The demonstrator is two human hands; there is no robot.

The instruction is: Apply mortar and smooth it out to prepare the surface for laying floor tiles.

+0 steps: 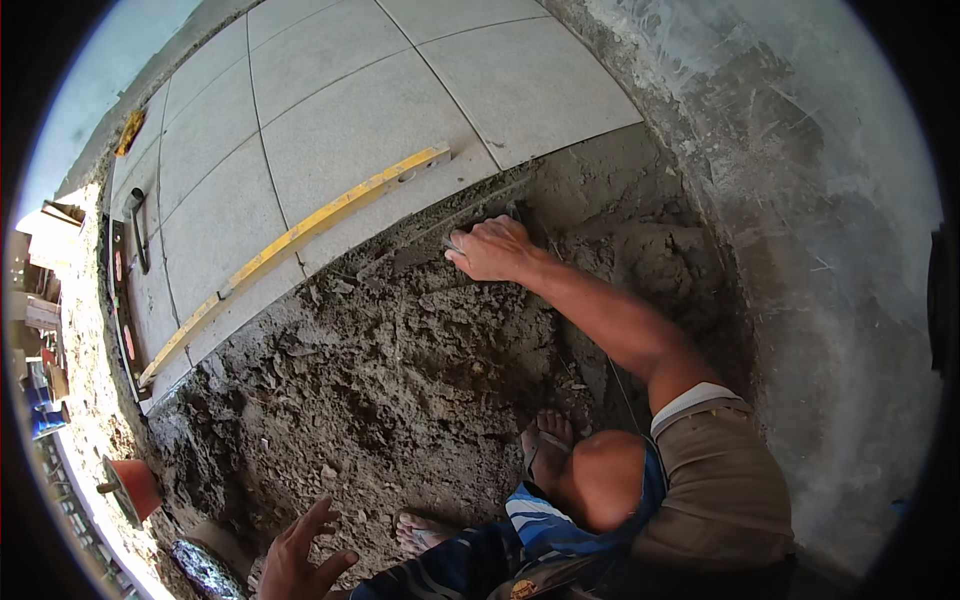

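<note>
My right hand (490, 250) is closed round what looks like a mortar-covered trowel (452, 243), whose handle end shows by the thumb; its blade is mostly hidden. It rests low on the wet grey mortar (620, 165) beside the edge of the laid tiles (350, 110). Down at the lower left, my left hand (305, 555) hangs over the rough mortar bed (370, 370), fingers spread and holding nothing. A long yellow straightedge (330, 213) lies across the tiles, left of my right hand.
A plastered wall (830, 200) rises on the right. On the left tiles lie a mallet-like tool (137, 225), a dark spirit level (123, 300) and a yellow lump (130, 132). An orange object (137, 488) stands at lower left. A thin string (622, 385) runs near my knee.
</note>
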